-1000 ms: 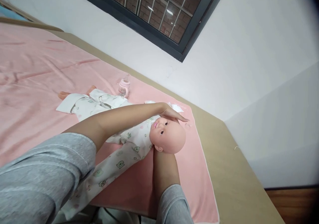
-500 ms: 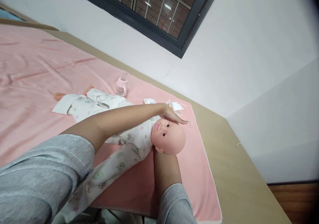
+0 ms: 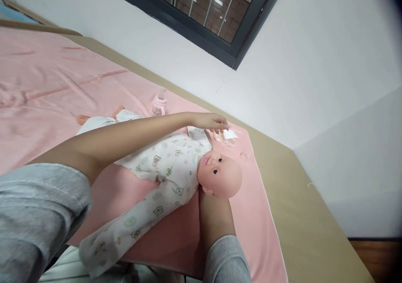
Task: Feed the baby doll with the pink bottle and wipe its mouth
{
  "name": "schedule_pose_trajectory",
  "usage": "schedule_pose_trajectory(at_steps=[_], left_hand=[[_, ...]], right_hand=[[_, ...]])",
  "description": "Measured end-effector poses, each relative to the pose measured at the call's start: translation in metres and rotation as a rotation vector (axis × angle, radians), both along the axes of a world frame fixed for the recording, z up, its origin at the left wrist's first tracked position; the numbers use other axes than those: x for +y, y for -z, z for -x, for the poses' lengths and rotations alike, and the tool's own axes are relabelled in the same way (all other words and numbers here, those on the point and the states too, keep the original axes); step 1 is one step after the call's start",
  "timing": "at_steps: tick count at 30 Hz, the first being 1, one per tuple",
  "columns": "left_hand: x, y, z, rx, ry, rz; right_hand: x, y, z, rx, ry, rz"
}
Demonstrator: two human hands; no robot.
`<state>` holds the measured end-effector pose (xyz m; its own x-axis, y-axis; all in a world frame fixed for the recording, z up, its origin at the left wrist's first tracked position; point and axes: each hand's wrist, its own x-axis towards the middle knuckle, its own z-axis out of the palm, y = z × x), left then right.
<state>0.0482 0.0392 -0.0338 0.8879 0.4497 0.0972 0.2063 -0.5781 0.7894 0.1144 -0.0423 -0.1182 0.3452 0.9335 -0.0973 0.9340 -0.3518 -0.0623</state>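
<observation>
A bald baby doll in a white printed outfit lies on its back on the pink blanket, its head toward the right. My left hand is past the doll's shoulder with fingers bent down and somewhat apart, at a small white item with clear film around it; I see nothing held. My right forearm passes under the doll's neck and head. The right hand itself is hidden beneath the doll. A small clear object, its kind unclear, lies beyond the doll's head.
A pink-topped baby bottle stands behind the doll's legs. The blanket covers a tan table that meets a white wall. Above is a dark-framed window with bars.
My left hand has moved from beside the doll's head, up and left, to the small white item. The clear object now shows uncovered on the blanket. The right arm keeps its place under the doll.
</observation>
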Motion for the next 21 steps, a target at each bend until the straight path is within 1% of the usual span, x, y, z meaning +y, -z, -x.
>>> schedule_pose_trajectory(at_steps=[1,2,3,4,5,6,7,9,10,11,12,13,14,15,19,21], left_hand=[[0.000,0.003,0.013,-0.086,-0.054,-0.019],[0.001,0.007,0.027,-0.166,-0.114,-0.023],[0.001,0.012,0.041,-0.254,-0.195,-0.028],[0.002,0.017,0.056,-0.330,-0.280,-0.040],[0.004,0.023,0.071,-0.396,-0.378,-0.060],[0.005,0.028,0.086,-0.453,-0.491,-0.081],[0.008,0.034,0.101,-0.493,-0.619,-0.106],[0.015,0.044,0.130,-0.542,-0.955,-0.205],[0.020,0.049,0.144,-0.526,-1.133,-0.276],[0.025,0.053,0.155,-0.437,-1.255,-0.297],[0.030,0.057,0.165,-0.316,-1.323,-0.270],[0.036,0.060,0.172,-0.224,-1.351,-0.244],[0.041,0.063,0.178,-0.152,-1.341,-0.203],[0.046,0.065,0.181,-0.112,-1.300,-0.140],[0.065,0.073,0.177,-0.127,-1.066,0.154],[0.073,0.075,0.171,-0.176,-0.987,0.199]], right_hand=[[-0.006,-0.006,0.001,-0.125,0.140,0.257],[-0.011,-0.013,0.001,-0.257,0.228,0.516],[-0.016,-0.019,0.001,-0.378,0.253,0.738],[-0.020,-0.025,0.001,-0.478,0.240,0.910],[-0.023,-0.031,0.001,-0.545,0.210,1.029],[-0.025,-0.035,0.002,-0.574,0.172,1.087],[-0.026,-0.039,0.002,-0.574,0.136,1.096],[-0.027,-0.043,0.003,-0.519,0.074,1.055],[-0.027,-0.044,0.003,-0.484,0.053,1.032],[-0.027,-0.045,0.002,-0.452,0.037,1.013],[-0.027,-0.044,0.002,-0.431,0.027,1.000],[-0.027,-0.043,0.001,-0.426,0.024,0.999],[-0.026,-0.041,0.001,-0.442,0.026,1.018],[-0.025,-0.039,0.000,-0.478,0.034,1.059],[-0.021,-0.028,-0.002,-0.606,0.103,1.258],[-0.020,-0.025,-0.003,-0.646,0.127,1.298]])
